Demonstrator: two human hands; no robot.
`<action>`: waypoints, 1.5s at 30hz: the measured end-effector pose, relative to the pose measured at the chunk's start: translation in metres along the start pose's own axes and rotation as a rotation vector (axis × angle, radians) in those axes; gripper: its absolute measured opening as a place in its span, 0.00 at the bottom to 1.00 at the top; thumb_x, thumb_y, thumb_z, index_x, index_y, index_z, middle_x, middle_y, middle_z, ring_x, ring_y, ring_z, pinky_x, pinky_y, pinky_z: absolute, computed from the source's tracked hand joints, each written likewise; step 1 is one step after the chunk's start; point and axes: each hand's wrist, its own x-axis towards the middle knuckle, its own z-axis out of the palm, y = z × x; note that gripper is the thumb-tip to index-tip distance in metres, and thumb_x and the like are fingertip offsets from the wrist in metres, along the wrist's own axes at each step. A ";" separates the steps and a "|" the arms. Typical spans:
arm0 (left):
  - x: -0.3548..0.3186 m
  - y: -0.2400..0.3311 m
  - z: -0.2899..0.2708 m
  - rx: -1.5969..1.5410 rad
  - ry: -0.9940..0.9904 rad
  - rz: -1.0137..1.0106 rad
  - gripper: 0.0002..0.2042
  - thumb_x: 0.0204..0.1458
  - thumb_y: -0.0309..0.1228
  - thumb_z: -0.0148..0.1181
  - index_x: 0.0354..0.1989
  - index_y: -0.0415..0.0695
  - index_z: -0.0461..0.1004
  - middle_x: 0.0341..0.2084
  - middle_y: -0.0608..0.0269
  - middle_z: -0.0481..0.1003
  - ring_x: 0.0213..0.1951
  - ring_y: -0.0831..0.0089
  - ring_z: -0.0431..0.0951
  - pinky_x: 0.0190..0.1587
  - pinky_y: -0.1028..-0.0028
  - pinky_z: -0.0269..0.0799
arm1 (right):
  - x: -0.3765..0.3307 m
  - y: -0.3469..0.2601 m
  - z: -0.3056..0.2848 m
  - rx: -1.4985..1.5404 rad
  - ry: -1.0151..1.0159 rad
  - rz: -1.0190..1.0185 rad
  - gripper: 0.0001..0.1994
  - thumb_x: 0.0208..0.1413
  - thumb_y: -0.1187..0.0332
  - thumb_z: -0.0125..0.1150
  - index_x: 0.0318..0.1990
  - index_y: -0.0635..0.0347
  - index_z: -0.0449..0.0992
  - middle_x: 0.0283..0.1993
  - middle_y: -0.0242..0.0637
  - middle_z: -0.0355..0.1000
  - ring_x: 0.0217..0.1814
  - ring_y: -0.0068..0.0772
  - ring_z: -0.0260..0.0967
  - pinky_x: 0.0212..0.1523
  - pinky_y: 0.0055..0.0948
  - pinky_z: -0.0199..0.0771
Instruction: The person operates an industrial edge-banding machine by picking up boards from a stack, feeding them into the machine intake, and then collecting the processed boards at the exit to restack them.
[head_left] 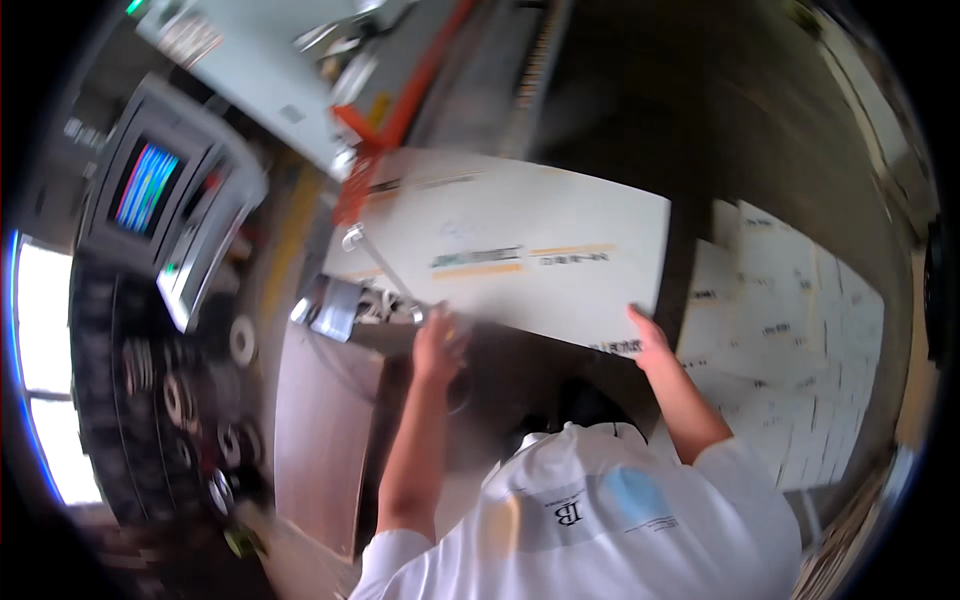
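A large white board (580,210) with printed marks and orange stripes on its face lies in front of me, its far left part at the orange machine part. My right hand (650,338) is closed on its near right corner, thumb on top and the other fingers hidden beneath. At the near edge, further left, my left hand (438,345) is closed on the board, though motion blurs its fingers. Beside that hand ends a thin metal rod (385,265) that crosses the board's left part.
A grey control console (150,190) with a lit screen stands at left. Below it is a rack of round parts (180,400). A brown-faced panel (325,430) stands near my left arm. More white boards (780,350) lie stacked at right. An orange machine bar (425,75) extends behind the board.
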 end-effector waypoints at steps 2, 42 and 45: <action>0.009 0.002 0.004 0.167 -0.040 0.011 0.33 0.61 0.58 0.50 0.72 0.57 0.60 0.66 0.62 0.66 0.52 0.57 0.76 0.48 0.54 0.69 | 0.027 -0.006 -0.009 0.058 -0.064 -0.030 0.25 0.57 0.55 0.70 0.55 0.64 0.75 0.53 0.42 0.77 0.55 0.43 0.75 0.55 0.46 0.76; 0.042 -0.087 0.146 2.158 -0.393 -0.401 0.25 0.54 0.56 0.61 0.46 0.45 0.80 0.39 0.45 0.81 0.46 0.44 0.80 0.48 0.54 0.74 | 0.285 0.070 -0.480 0.766 0.451 -0.436 0.19 0.60 0.71 0.62 0.59 0.57 0.71 0.48 0.35 0.75 0.46 0.29 0.75 0.46 0.34 0.81; 0.029 -0.081 0.151 2.138 -0.351 -0.395 0.26 0.54 0.56 0.61 0.47 0.45 0.80 0.40 0.45 0.81 0.46 0.44 0.80 0.49 0.54 0.73 | 0.320 0.015 -0.346 0.718 0.727 -0.132 0.21 0.60 0.70 0.65 0.60 0.55 0.70 0.50 0.32 0.75 0.52 0.30 0.75 0.49 0.37 0.81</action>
